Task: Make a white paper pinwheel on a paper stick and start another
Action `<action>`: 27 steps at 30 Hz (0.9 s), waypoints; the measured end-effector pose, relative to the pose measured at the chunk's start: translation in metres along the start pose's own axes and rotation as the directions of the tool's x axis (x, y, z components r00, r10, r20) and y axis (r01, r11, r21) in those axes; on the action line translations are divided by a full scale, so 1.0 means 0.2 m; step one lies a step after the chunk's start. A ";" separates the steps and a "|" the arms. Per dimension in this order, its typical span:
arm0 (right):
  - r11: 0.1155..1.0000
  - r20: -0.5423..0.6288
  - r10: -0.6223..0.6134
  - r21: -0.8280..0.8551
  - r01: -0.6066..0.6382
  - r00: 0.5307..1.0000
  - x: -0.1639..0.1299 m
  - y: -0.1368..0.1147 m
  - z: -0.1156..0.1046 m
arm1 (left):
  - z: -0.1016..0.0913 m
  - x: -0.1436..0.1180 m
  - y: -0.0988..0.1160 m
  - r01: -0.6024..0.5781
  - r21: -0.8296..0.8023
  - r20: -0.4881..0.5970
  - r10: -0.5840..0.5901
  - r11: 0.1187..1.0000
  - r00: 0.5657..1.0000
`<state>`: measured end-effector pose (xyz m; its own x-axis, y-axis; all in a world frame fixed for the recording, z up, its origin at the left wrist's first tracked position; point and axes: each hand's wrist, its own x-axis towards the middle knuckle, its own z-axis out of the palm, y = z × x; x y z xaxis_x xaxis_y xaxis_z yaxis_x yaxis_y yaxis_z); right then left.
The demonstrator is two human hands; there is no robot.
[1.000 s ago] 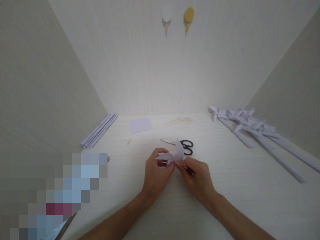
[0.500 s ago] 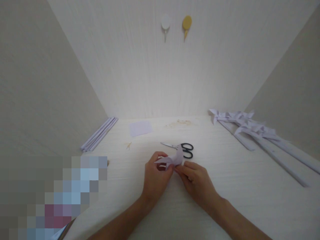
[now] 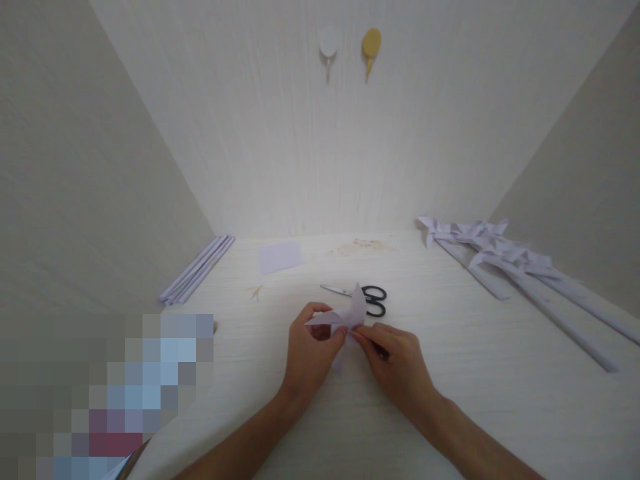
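Observation:
A white paper pinwheel (image 3: 351,313) with curled, pointed blades is held over the middle of the table. My left hand (image 3: 313,347) is closed on it, thumb pressed near its centre and fingers behind. My right hand (image 3: 395,353) pinches at the pinwheel's lower right, thumb and forefinger together; a tiny thin thing may be between the fingertips, too small to name. Just beyond the pinwheel lie scissors (image 3: 375,293) with black handles, blades pointing left and partly covered by a paper blade.
A flat paper piece (image 3: 281,257) and small tan slivers (image 3: 257,292) lie behind my left hand. Rolled paper sticks (image 3: 197,270) rest at left. Finished-looking paper pinwheels on sticks (image 3: 510,257) lie at right. Tan bits (image 3: 365,245) lie near the back wall, which bears two hooks (image 3: 371,43).
The pinwheel has tilted slightly, and a lower blade now shows beneath my left thumb. My right fingertips have shifted a little at its centre. The scissors stay put.

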<state>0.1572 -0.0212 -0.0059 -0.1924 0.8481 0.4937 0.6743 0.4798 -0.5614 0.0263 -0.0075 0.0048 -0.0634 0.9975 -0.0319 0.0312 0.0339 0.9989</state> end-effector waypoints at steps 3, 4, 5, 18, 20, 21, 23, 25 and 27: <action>0.999 0.017 -0.001 -0.033 0.002 1.000 -0.01 0.00 0.01 | 0.00 0.00 -0.01 -0.002 0.007 0.001 0.002 1.000 1.000; 0.999 0.023 0.001 -0.045 0.001 1.000 -0.01 0.00 0.01 | 0.00 0.01 -0.01 -0.002 0.011 0.001 0.002 1.000 1.000; 0.999 0.031 0.004 -0.055 -0.002 1.000 -0.01 0.00 0.02 | 0.00 0.01 -0.01 -0.001 0.015 0.001 0.001 1.000 1.000; 0.996 0.080 0.038 -0.082 -0.032 0.996 0.00 -0.01 0.01 | 0.00 0.00 -0.02 -0.022 0.016 0.059 0.021 1.000 0.998; 0.995 0.098 0.042 -0.095 -0.032 0.994 0.00 -0.01 0.01 | 0.00 0.00 -0.02 -0.035 0.019 0.053 0.034 0.999 0.998; 0.994 0.110 0.042 -0.104 -0.031 0.993 0.00 -0.01 0.01 | 0.00 0.00 -0.02 -0.042 0.026 0.047 0.041 0.999 0.998; 0.991 0.136 0.046 -0.131 -0.028 0.990 -0.01 0.00 0.00 | 0.00 0.00 -0.02 -0.050 0.046 0.037 0.049 0.998 0.998; 0.985 0.146 0.055 -0.170 -0.029 0.988 -0.01 0.00 0.00 | 0.00 0.00 -0.03 -0.054 0.068 0.032 0.052 0.996 0.998; 0.978 0.134 0.061 -0.208 -0.032 0.989 -0.01 0.00 0.00 | 0.00 0.01 -0.03 -0.065 0.086 0.030 0.063 0.994 0.998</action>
<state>0.1572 -0.0226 -0.0062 -0.2450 0.8980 0.3654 0.8134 0.3955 -0.4265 0.0259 -0.0062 -0.0011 -0.0311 0.9991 0.0297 0.1208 -0.0258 0.9923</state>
